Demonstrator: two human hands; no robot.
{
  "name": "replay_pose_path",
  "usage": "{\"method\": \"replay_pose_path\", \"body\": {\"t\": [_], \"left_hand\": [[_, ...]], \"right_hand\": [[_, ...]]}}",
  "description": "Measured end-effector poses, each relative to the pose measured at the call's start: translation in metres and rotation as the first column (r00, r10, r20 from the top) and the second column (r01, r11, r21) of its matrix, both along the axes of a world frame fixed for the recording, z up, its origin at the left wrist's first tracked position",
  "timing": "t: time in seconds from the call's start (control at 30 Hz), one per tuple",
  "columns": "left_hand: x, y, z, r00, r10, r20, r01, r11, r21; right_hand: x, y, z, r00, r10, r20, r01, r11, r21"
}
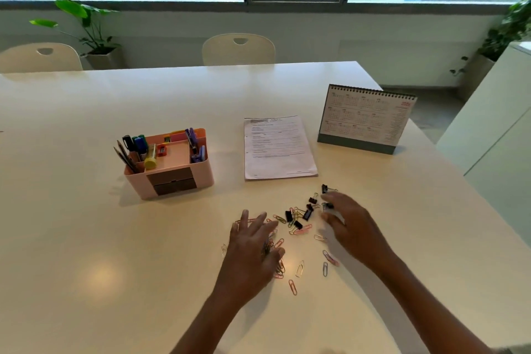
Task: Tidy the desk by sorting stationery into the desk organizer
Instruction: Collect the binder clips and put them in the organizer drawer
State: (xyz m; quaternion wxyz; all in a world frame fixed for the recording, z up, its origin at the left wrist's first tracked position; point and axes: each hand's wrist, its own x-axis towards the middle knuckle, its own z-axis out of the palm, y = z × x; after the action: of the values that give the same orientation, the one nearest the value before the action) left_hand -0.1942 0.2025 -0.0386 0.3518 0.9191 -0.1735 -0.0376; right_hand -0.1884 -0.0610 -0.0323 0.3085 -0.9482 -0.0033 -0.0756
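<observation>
The desk organizer (172, 164) stands upright on the desk (86, 238), its brown drawer fronts facing the person and pens, markers and a glue stick already in its compartments. The loose stationery still to be sorted lies to the right of the organizer and nearer the person. It is a scatter of coloured paper clips (298, 269) with a knot of black binder clips (301, 215) at its far end, so the scatter's long axis runs roughly toward and away from the person. Both hands work in that scatter. The left hand (253, 247) is the one closer to the organizer, so a carry from here would go forward and leftward. It lies palm down with fingers straight and spread over a bunch of paper clips, pressing or raking rather than gripping. The right hand (350, 227) sits farther from the organizer, beyond the binder clips, with fingers bent. One black clip shows at its fingertips, but motion blur hides whether it is pinched or merely touched. A sheaf of printed papers (277, 148) lies right of the organizer.
</observation>
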Motion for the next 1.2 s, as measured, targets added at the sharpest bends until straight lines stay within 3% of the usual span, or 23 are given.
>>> {"method": "replay_pose_path", "body": {"t": [0.1, 0.23, 0.37, 0.53, 0.67, 0.8, 1.03, 1.1, 1.2], "left_hand": [[0.001, -0.012, -0.002, 1.000, 0.005, 0.011, -0.005, 0.998, 0.055], [-0.002, -0.020, -0.010, 0.997, 0.064, 0.052, -0.070, 0.988, 0.138], [-0.011, -0.008, -0.020, 0.987, 0.125, 0.100, -0.147, 0.956, 0.254], [-0.023, 0.018, -0.034, 0.980, 0.200, 0.010, -0.192, 0.922, 0.335], [-0.027, 0.019, -0.034, 0.982, 0.180, -0.051, -0.148, 0.915, 0.376], [-0.026, -0.002, -0.028, 0.995, 0.093, -0.043, -0.074, 0.945, 0.320], [-0.019, -0.038, -0.024, 0.985, -0.114, -0.129, 0.133, 0.980, 0.149], [-0.018, -0.034, -0.020, 0.982, -0.117, -0.149, 0.126, 0.990, 0.057], [-0.010, -0.014, -0.019, 0.995, 0.013, -0.097, -0.013, 1.000, -0.004]], "right_hand": [[0.016, -0.018, -0.001, 0.993, -0.030, -0.110, 0.020, 0.996, -0.089], [0.023, -0.020, -0.014, 0.967, 0.051, -0.249, -0.106, 0.972, -0.211], [0.002, -0.002, -0.027, 0.955, 0.124, -0.270, -0.217, 0.913, -0.347], [-0.028, 0.015, -0.026, 0.928, 0.245, -0.282, -0.329, 0.894, -0.304], [-0.056, 0.028, -0.013, 0.928, 0.218, -0.304, -0.300, 0.919, -0.257], [-0.070, 0.049, -0.012, 0.925, 0.174, -0.337, -0.306, 0.869, -0.390], [-0.048, 0.062, -0.034, 0.953, 0.210, -0.218, -0.289, 0.850, -0.441], [-0.045, 0.063, -0.034, 0.954, 0.219, -0.203, -0.289, 0.846, -0.448], [-0.048, 0.064, -0.027, 0.966, 0.207, -0.152, -0.252, 0.880, -0.402]]}}
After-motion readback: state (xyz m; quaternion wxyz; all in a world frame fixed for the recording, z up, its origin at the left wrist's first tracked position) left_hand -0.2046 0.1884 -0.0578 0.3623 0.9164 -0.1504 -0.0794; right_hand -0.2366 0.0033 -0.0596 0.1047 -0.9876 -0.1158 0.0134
